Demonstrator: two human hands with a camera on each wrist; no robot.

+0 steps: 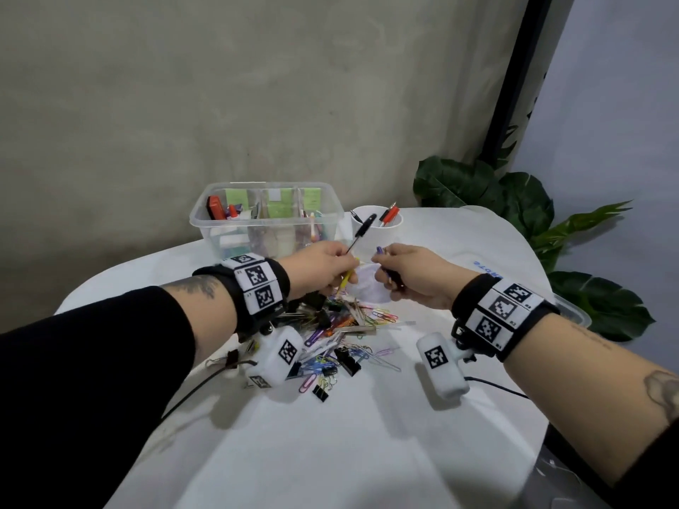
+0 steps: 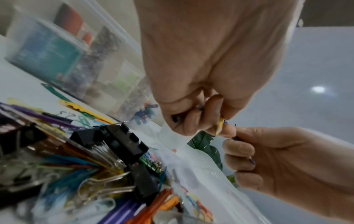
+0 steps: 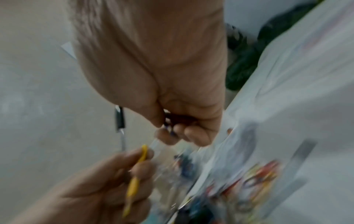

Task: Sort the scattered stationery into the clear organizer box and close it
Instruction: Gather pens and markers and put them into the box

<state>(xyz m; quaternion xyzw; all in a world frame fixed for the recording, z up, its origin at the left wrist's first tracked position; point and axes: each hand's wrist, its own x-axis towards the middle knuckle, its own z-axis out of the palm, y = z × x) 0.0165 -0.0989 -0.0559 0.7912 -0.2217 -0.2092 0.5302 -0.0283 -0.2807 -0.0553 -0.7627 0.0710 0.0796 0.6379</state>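
Above the table, my left hand grips a black pen and a yellow pen. Facing it, my right hand grips a purple pen. Both hands also pinch a small clear plastic bag that hangs between them. The left wrist view shows my left hand on the yellow pen and the bag. In the blurred right wrist view, my right hand is above the yellow pen. The clear organizer box stands open behind.
A pile of coloured paper clips and black binder clips lies under my hands. A white cup with pens stands right of the box. A clear lid lies at the table's right edge, with a leafy plant beyond.
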